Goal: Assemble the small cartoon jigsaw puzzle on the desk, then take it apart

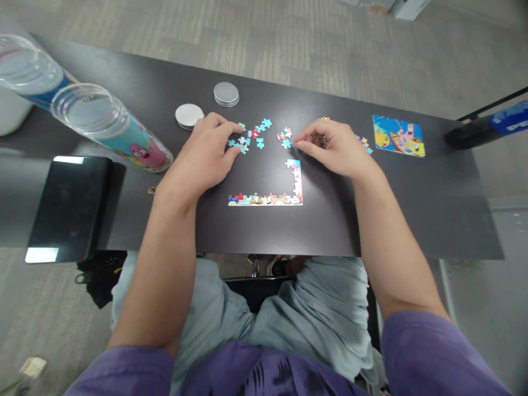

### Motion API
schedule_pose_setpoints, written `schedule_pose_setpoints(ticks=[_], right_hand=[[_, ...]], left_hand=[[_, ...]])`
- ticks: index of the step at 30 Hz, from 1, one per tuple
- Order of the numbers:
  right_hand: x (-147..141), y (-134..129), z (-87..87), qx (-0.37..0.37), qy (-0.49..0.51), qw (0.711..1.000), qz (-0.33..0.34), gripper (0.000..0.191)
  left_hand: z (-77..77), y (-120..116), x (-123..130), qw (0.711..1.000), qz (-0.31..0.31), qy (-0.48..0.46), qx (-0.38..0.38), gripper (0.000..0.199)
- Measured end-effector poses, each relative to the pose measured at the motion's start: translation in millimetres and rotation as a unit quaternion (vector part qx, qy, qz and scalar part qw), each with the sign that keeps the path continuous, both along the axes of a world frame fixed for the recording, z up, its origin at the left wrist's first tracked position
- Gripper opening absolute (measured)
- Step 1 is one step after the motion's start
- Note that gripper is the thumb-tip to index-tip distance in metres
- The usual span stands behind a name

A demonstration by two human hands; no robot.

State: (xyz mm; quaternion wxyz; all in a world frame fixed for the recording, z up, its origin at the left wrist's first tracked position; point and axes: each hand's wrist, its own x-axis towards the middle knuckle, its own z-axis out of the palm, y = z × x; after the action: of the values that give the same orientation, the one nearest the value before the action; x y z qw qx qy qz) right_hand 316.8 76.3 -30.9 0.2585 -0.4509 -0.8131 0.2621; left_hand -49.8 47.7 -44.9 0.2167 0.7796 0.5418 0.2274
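Dark table [256, 234]: loose puzzle pieces [260, 143] are scattered beyond the joined border [264, 201]; judged light, stiff, best edge-pinched. Left grip [208, 149] is parted beside them, right grip [336, 144] nearly closed; its hold cannot be determined.

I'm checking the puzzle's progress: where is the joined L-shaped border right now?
In the head view, the joined border lies mid-table, between the left forearm and right forearm, nearer the person's lap than the loose pieces.

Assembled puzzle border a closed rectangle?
No, the joined border forms only an L: one row along the bottom and one up its right end.
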Motion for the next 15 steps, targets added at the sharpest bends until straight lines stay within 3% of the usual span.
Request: schedule_pose_setpoints(ticks=[7, 15], right_hand=[[-7, -1, -7.7, 0.068, -0.110, 0.992, -0.003, 0.036], [-11, -8, -4.3, 0.071, -0.136, 0.988, -0.001, 0.034]], left_hand=[[10.0, -4, -5, 0.999, 0.041, -0.010, -0.015, 0.037], [18.0, -9, -2, 0.997, 0.056, 0.004, -0.044, 0.013]])
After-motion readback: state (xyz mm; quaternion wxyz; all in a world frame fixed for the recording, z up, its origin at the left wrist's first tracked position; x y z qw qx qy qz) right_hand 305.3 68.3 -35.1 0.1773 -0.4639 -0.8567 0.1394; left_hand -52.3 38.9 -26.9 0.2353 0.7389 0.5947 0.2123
